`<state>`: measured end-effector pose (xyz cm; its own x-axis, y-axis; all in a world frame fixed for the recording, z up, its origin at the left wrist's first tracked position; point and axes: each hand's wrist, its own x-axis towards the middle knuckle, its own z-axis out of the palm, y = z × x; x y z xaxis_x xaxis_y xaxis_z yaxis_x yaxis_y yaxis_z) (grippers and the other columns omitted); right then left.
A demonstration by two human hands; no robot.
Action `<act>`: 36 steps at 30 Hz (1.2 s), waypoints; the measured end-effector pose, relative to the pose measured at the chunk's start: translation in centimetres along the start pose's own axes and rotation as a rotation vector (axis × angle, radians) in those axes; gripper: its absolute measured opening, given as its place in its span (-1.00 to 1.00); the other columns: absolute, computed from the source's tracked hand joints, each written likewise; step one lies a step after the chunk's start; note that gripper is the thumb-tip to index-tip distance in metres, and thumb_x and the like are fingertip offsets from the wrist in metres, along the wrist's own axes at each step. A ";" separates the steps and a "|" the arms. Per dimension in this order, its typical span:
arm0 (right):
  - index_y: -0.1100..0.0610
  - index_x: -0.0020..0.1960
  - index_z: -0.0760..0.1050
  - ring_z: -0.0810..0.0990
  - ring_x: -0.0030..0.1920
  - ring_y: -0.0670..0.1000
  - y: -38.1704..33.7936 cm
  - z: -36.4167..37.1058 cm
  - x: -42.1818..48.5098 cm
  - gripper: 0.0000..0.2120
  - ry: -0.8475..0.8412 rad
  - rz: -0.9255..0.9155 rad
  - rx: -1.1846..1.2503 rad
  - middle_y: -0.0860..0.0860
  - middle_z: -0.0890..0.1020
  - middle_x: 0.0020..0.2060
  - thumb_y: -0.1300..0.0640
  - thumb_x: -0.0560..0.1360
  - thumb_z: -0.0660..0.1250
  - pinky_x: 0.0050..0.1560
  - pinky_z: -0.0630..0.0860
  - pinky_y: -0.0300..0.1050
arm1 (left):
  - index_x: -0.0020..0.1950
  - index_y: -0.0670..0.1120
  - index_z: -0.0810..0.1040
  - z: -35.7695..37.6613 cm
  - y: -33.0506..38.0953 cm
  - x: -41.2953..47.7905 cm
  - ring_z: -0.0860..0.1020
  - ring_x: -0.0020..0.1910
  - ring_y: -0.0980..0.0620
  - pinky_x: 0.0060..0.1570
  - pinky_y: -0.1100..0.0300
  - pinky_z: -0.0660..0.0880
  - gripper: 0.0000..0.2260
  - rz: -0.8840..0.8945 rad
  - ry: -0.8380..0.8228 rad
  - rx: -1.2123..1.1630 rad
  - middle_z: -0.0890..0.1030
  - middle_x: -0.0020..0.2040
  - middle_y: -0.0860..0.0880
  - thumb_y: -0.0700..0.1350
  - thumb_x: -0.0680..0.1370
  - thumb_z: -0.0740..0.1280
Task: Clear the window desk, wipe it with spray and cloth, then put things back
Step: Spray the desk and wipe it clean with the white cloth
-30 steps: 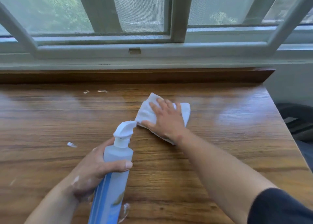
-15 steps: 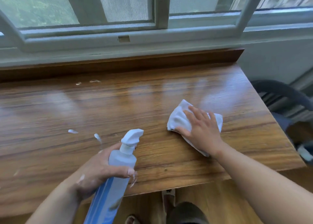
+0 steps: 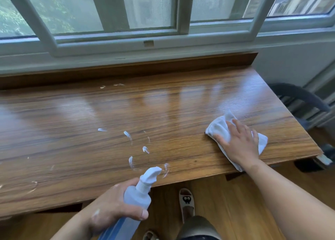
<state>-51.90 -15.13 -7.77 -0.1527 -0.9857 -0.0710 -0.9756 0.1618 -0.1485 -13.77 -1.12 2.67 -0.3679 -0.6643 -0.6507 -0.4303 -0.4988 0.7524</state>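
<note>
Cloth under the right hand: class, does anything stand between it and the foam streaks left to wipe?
Nothing visible does. Only bare desk lies between the cloth and the foam streaks to its left; the left hand holds the spray bottle at the near edge.

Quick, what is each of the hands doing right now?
Left hand: grips the spray bottle.
Right hand: open, pressing the cloth flat on the desk.

Left hand (image 3: 112, 206) shows white flecks; grey-green trousers (image 3: 197, 228), white cartoon-eyed slipper (image 3: 186, 203).
</note>
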 end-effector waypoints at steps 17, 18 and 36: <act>-0.04 0.54 0.22 0.13 0.51 0.13 -23.4 4.1 -10.7 -0.32 -0.092 -0.241 0.031 0.00 0.18 0.56 -0.39 0.56 -0.05 0.48 -0.11 0.26 | 0.26 0.30 0.60 -2.9 -4.5 -3.6 0.62 -0.02 0.10 0.08 0.16 0.49 -0.33 0.092 0.179 -0.208 0.69 0.01 0.00 0.17 0.14 0.61; -0.04 0.55 0.18 0.08 0.52 0.13 -23.3 4.1 -10.3 -0.31 -0.104 -0.252 0.030 -0.01 0.13 0.57 -0.40 0.56 -0.07 0.48 -0.14 0.26 | 0.27 0.29 0.60 -2.9 -4.4 -3.5 0.62 -0.02 0.09 0.08 0.16 0.49 -0.32 0.092 0.185 -0.225 0.69 0.01 0.00 0.16 0.15 0.60; -0.07 0.50 0.31 0.24 0.52 0.11 -3.2 -0.1 3.1 -0.22 0.006 -0.014 -0.013 0.00 0.27 0.57 -0.51 0.48 -0.08 0.51 0.09 0.21 | 0.26 0.24 0.61 -2.8 -1.3 0.2 0.61 -0.09 0.00 0.00 0.05 0.46 -0.36 0.046 0.139 -0.218 0.67 -0.01 -0.10 0.15 0.17 0.59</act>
<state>-49.28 -18.71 -7.45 -0.1403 -0.9881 -0.0633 -0.9795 0.1478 -0.1367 -10.95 -2.18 1.85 -0.2596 -0.7514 -0.6066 -0.2228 -0.5646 0.7947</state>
